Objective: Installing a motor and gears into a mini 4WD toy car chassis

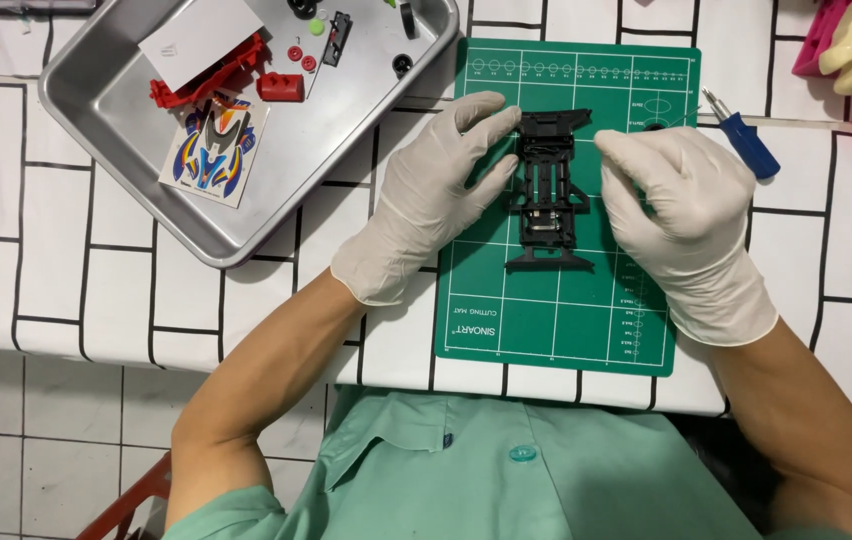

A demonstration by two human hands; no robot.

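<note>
Black toy car frame (549, 190) lies flat on the green cutting mat (556, 320), approx mid-mat; left hand (426, 200), white glove, rests at its left edge, fingers (486, 112) stretched nearly straight, tips touching the frame's side, not wrapped round it; right hand (691, 215), also gloved, sits at the frame's right edge, fingers curled in, can't tell if they pinch anything; blue-handled screwdriver (746, 140) just beyond the right hand, off the mat; metal tray (126, 150) to the left w/ red parts (216, 80), sticker sheet (214, 148), small black bits.
</note>
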